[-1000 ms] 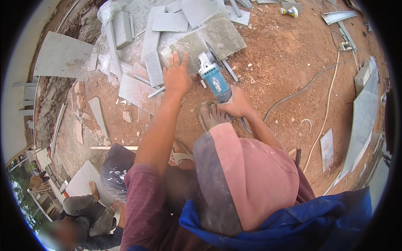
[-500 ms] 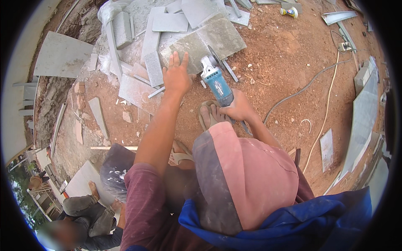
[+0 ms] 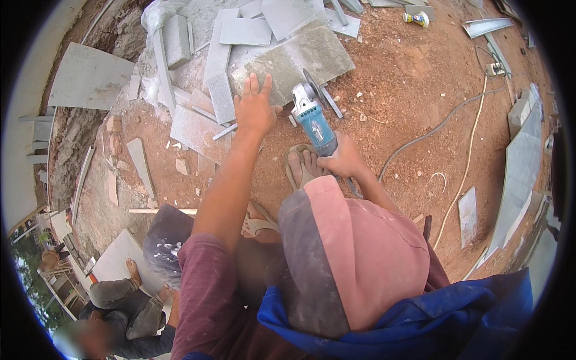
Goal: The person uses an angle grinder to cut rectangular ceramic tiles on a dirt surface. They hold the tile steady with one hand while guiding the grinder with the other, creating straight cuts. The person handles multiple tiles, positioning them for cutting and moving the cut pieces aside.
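Observation:
My right hand (image 3: pixel 343 155) is wrapped round the rear of a teal angle grinder (image 3: pixel 314 123). The grinder's thin disc (image 3: pixel 312 84) stands on edge by the near right side of a grey stone slab (image 3: pixel 298 58); I cannot tell whether it touches. On the slab's near left part my left hand (image 3: pixel 254 109) lies flat with fingers stretched out. A narrow stone strip (image 3: pixel 331 102) rests on the soil just right of the disc. My sandalled foot (image 3: pixel 303 165) is close below the grinder.
Several cut stone pieces (image 3: pixel 245 32) are heaped beyond the slab. A grey cable (image 3: pixel 420 137) and a pale cord (image 3: pixel 471 159) run over the red soil at right. Large sheets (image 3: pixel 517 165) lean at far right. Another person (image 3: pixel 132 312) sits at lower left.
The grinder and my right hand have shifted slightly right and down, with the disc drawn a little toward me. My left hand stays on the slab.

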A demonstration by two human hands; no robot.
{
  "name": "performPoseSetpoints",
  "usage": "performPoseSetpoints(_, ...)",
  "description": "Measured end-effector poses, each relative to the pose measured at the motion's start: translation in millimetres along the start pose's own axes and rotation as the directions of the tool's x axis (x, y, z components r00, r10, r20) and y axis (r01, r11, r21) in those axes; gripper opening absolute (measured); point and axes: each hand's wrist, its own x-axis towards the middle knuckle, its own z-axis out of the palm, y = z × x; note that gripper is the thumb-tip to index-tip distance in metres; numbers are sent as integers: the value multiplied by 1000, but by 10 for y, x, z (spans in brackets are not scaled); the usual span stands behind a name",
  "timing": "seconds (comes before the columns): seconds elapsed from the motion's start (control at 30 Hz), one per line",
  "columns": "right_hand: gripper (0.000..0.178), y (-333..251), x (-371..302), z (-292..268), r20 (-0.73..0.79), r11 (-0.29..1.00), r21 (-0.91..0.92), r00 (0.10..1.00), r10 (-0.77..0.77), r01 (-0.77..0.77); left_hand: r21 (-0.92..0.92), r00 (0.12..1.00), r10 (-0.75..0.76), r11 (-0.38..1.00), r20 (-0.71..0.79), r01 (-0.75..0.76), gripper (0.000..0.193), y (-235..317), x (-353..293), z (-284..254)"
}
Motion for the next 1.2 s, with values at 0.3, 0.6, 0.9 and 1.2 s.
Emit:
performPoseSetpoints(0.3, 62, 52, 101, 38, 5, 1000, -25, 1000, 11, -11, 5, 1000, 2, 1000, 12, -2, 95, -3, 9, 3)
performPoseSetpoints(0.6, 65, 12, 150, 39, -8, 1000, -22, 1000, 4, -4, 13, 1000, -1, 1000, 29, 0, 95, -1, 24, 1)
performPoseSetpoints(0.9, 67, 39, 202, 35, 2, 1000, -26, 1000, -5, 5, 18, 1000, 0, 1000, 29, 0, 94, 7, 22, -9)
performPoseSetpoints(1.2, 66, 91, 266, 65, -6, 999, -9, 1000, -31, 31, 27, 1000, -1, 1000, 17, 1, 94, 4, 14, -12)
